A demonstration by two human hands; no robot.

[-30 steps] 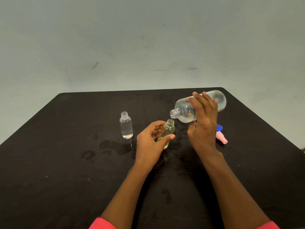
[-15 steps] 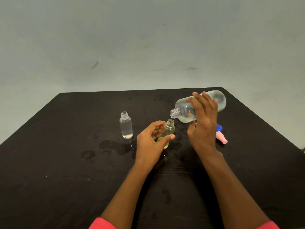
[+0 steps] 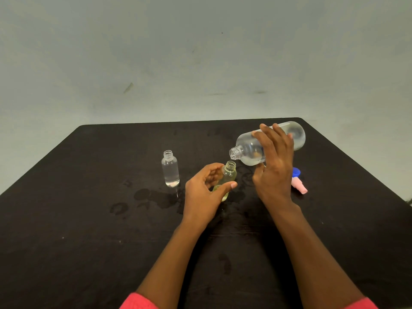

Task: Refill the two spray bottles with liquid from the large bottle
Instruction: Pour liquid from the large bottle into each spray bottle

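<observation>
My right hand [image 3: 273, 168] grips the large clear bottle [image 3: 249, 148], tipped almost flat with its open mouth pointing left and down. That mouth hangs just above the neck of a small yellowish spray bottle [image 3: 229, 172], which my left hand [image 3: 204, 195] holds tilted on the black table [image 3: 78, 219]. Clear liquid pools in the large bottle's lower side. A second small clear bottle [image 3: 170, 169] stands upright and uncapped to the left, apart from both hands, with liquid in it.
A pink spray cap [image 3: 299, 187] and a blue cap [image 3: 296, 172] lie on the table right of my right hand. Wet patches [image 3: 153, 197] spread in front of the clear bottle. The table's far edge is just behind the large bottle.
The large bottle's mouth has dipped slightly closer to the small yellowish bottle's neck. Both hands keep their grips in nearly the same place.
</observation>
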